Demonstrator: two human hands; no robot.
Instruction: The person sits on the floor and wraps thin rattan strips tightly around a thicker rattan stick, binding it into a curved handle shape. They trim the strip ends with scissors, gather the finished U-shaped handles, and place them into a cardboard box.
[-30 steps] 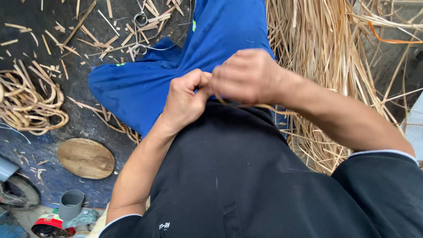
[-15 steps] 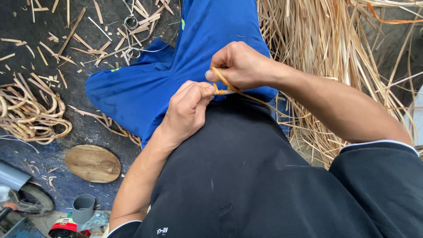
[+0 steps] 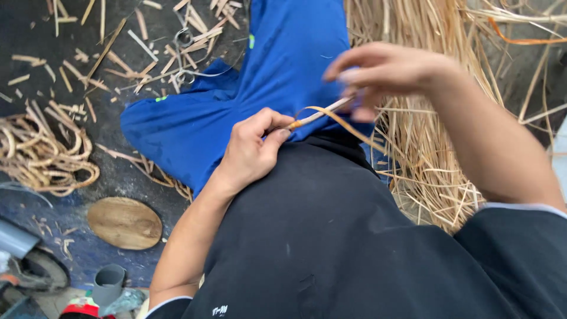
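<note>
Far left on the dark floor [image 3: 35, 71] lies a tangle of coiled cane [image 3: 41, 156], its pale tan loops heaped loosely. Short cut splinters [image 3: 88, 65] are scattered over the floor beyond it. Nearer, an oval wooden board [image 3: 124, 222] lies flat, brown with visible grain, and at the near left edge stands a small grey cup [image 3: 108, 285].

Moving right, the person's blue trouser legs [image 3: 248, 100] stretch away across the floor, and a black shirt [image 3: 331, 236] fills the near middle of the view.

The left hand [image 3: 251, 150] is closed in a pinch, thumb and fingertips pressing one end of a thin cane strip [image 3: 322, 112] just above the shirt's edge. The strip is narrow, flat and glossy, yellow-orange near the left hand and paler toward its far end. It rises to the right in a taut line, while a second ribbon of it arcs up in a small loop and then trails down and right over the blue cloth.

The right hand [image 3: 384, 74], blurred, is raised higher and to the right, its fingers curled and grasping the strip's upper end between thumb and fingers. The two hands are apart, joined only by the strip, which hangs in the air over the lap, near the middle of the scene.

On the right lies a thick heap of long straw-coloured strands [image 3: 431, 165], running from far to near beside the right forearm.
</note>
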